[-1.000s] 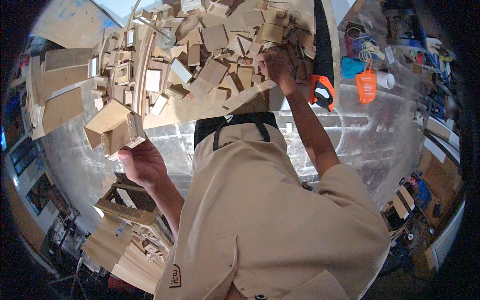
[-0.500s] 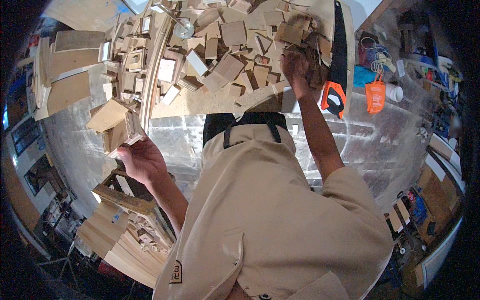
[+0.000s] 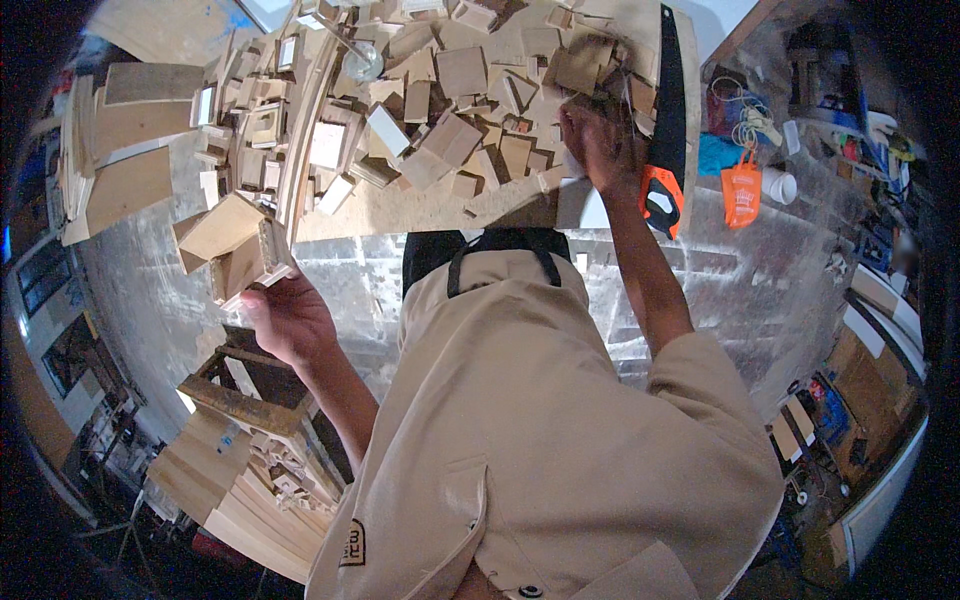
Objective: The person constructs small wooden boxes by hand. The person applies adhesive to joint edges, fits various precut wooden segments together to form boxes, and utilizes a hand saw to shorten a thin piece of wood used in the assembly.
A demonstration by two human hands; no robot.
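My left hand point(image 3: 290, 322) grips a small wooden box point(image 3: 245, 250) from its lower right side. Thin boards form its walls, its near side is hollow, and it is held tilted off the left end of the worktable point(image 3: 385, 212). Over the right part of the table, my right hand point(image 3: 597, 150) reaches in among wood offcuts point(image 3: 580, 68). Its fingers look spread, partly in dark shadow, and I see nothing held in them. A handsaw point(image 3: 664, 198) with an orange and black handle lies just right of that hand.
Wood blocks point(image 3: 440, 150) cover the table, with long strips point(image 3: 305, 130) left of them. A clear jar point(image 3: 362, 62) with a stick stands at the back. At right are an orange bag point(image 3: 741, 190) and white bucket point(image 3: 779, 186). A wooden frame point(image 3: 245, 390) stands low at left.
My right hand has shifted slightly and its fingers look more spread. My left hand still holds the box in nearly the same place. The whole view has shifted a little.
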